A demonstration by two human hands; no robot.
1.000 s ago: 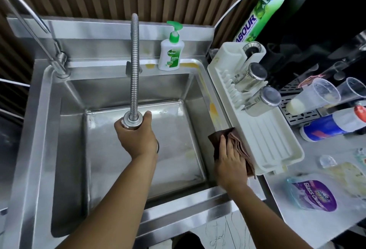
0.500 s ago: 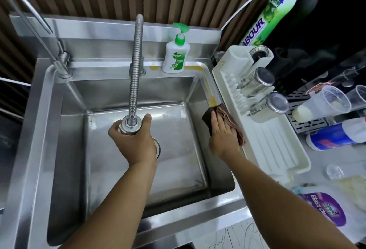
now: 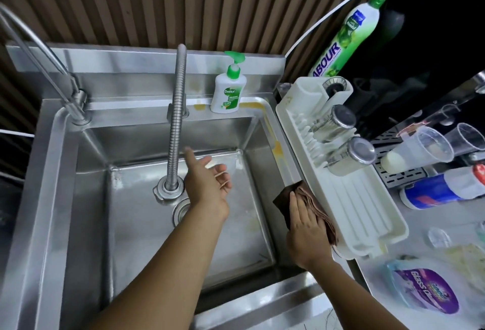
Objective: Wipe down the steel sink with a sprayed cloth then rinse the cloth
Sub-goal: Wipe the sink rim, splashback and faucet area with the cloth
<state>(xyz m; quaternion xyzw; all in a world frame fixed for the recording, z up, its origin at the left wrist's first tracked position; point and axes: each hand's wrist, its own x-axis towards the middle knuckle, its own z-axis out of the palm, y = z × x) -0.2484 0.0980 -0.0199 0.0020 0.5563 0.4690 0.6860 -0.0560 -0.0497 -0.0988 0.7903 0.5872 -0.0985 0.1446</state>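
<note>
Pressing the cloth [image 3: 311, 197] flat on the sink [image 3: 267, 161], the right hand [image 3: 305, 227] risked bumping the rack [image 3: 362, 214] beside it; the left hand [image 3: 207, 182] hovered spread, empty.

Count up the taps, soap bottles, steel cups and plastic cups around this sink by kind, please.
Steel taps: 2, rigid curved tap and flexible ribbed hose tap
Soap bottles: 2, white pump bottle with green top and tall green squeeze bottle
Steel cups lying in the white plastic drying rack: 2
Clear plastic cups: 2
Total: 8
</note>
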